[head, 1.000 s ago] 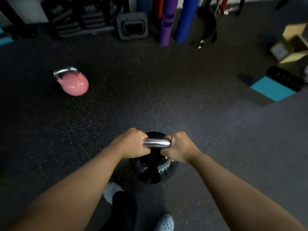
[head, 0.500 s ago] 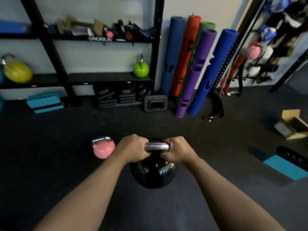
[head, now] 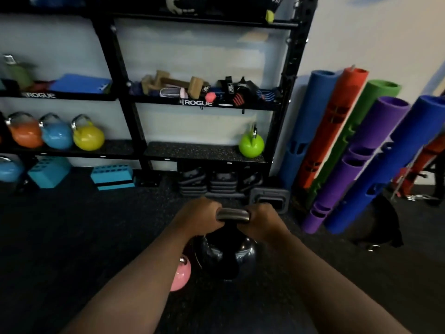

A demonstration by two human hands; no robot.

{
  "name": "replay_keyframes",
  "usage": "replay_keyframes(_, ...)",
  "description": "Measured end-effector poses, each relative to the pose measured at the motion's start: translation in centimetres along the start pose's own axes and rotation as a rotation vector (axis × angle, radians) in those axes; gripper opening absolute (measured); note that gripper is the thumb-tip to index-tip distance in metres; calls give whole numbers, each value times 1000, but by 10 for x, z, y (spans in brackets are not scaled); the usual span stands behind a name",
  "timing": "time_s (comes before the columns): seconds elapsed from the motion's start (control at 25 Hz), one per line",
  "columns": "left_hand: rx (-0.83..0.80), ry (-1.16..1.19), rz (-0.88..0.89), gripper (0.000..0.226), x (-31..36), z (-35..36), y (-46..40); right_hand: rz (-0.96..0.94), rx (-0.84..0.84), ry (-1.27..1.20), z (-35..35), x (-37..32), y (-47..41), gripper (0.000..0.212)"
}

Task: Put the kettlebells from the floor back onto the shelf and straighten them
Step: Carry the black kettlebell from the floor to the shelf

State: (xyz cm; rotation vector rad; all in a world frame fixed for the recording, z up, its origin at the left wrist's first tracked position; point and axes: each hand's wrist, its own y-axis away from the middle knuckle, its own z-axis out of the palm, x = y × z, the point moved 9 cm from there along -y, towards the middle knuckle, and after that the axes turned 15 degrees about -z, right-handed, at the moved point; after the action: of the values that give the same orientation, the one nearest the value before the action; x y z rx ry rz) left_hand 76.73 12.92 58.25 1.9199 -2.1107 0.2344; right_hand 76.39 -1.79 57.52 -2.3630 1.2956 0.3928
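Observation:
A black kettlebell (head: 226,259) with a steel handle hangs in front of me, off the floor. My left hand (head: 199,218) and my right hand (head: 262,222) both grip its handle, one at each end. A pink kettlebell (head: 180,277) lies on the dark floor below, partly hidden by my left forearm. The black shelf (head: 202,151) stands ahead. A green kettlebell (head: 251,145) sits at the right end of its lower board. Orange (head: 25,132), blue (head: 56,135) and yellow (head: 88,137) kettlebells stand in a row on the left bay.
Tall foam tubes (head: 356,153) lean on the wall right of the shelf. Teal blocks (head: 112,177) and stacked grey plates (head: 221,184) lie on the floor under the shelf. A grey weight (head: 269,198) sits near the shelf's right post. Another blue kettlebell (head: 8,169) sits far left.
My view has lifted from the floor to the shelf, which is now closer. Both hands have raised the black kettlebell. The pink kettlebell now lies below my left forearm.

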Motion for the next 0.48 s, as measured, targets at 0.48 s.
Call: replay_keyframes(0.48,-57,1,-79,13,-40,-10,-330,26,-18,-62,13,190,-284,27)
